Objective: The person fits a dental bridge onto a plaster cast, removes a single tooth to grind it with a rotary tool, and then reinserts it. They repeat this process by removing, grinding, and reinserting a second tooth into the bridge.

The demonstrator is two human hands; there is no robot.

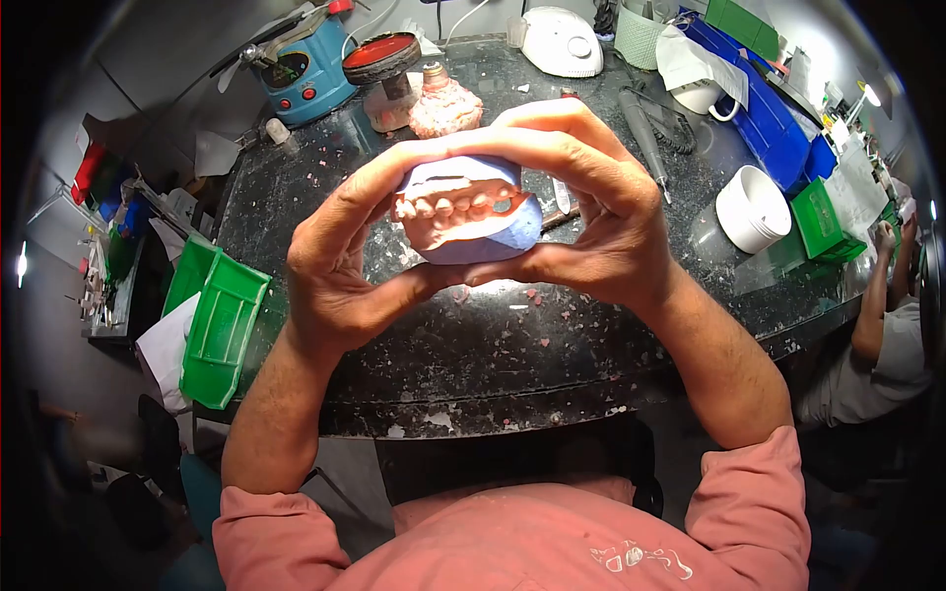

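Both my hands hold up a dental model (463, 212) in front of me, above the dark speckled worktop (473, 345). The model has blue plaster bases above and below, with pink wax gums and a row of white teeth between them. My left hand (340, 261) grips its left side, thumb underneath and fingers over the top. My right hand (601, 217) clasps the right side, fingers curled across the upper blue base and thumb below. The back of the model is hidden by my fingers.
Green trays (222, 325) hang at the worktop's left edge. A blue machine (301, 69), a red dish (379, 54) and a pink cast (443, 103) stand at the back. A white bowl (751, 207), blue bin (764, 108) and green box (823, 222) lie right. Another person (887, 325) sits far right.
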